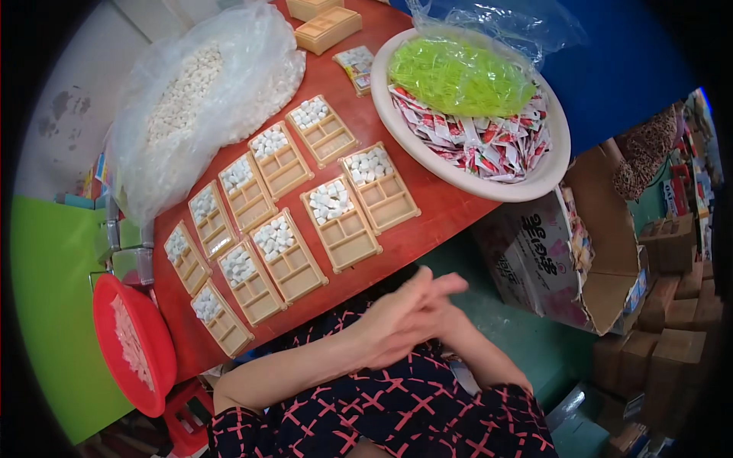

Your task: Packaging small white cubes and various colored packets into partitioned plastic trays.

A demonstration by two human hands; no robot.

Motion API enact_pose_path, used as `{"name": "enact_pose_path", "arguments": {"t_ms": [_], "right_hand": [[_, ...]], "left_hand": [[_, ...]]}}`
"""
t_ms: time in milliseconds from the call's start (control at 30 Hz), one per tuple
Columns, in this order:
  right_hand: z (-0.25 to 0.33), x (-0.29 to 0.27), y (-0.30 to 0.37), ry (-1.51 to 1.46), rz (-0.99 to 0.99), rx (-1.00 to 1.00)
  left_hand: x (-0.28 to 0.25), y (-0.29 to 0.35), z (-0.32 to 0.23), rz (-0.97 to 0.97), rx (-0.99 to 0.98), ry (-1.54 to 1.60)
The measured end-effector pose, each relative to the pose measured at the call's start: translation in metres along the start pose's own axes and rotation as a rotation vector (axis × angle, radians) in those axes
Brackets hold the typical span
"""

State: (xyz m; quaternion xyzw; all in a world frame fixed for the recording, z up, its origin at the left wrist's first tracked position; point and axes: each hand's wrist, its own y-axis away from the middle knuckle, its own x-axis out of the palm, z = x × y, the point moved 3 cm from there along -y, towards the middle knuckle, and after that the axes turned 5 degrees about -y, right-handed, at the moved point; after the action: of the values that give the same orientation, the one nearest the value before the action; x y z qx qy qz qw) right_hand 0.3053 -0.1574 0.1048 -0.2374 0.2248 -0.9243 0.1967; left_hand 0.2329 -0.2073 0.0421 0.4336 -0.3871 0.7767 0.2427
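Observation:
My left hand [397,317] and my right hand [452,311] are pressed palm to palm over my lap, just off the near edge of the red table [435,206]. Their fingers are stretched out and hold nothing; the left hand covers most of the right. In front of them on the table lie several tan compartment trays [343,225] in two rows. Each tray has small white cubes [330,200] in its one far compartment, and the other compartments are empty.
A big clear bag of white pieces [206,91] lies at the table's far left. A cream plate [550,164] holds red-and-white sachets and a bag of green shreds [458,76]. A red bowl [149,336] sits at the left, spare trays [328,27] at the back, and an open cardboard box [603,259] at the right.

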Motion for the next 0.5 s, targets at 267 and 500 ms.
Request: {"name": "enact_pose_path", "arguments": {"t_ms": [267, 500], "right_hand": [[0.008, -0.06, 0.05, -0.861, -0.842, 0.4], [0.115, -0.122, -0.041, 0.261, -0.092, 0.035]], "left_hand": [[0.008, -0.074, 0.012, 0.153, 0.124, -2.756], [0.119, -0.142, -0.053, 0.351, 0.631, -3.134]]}}
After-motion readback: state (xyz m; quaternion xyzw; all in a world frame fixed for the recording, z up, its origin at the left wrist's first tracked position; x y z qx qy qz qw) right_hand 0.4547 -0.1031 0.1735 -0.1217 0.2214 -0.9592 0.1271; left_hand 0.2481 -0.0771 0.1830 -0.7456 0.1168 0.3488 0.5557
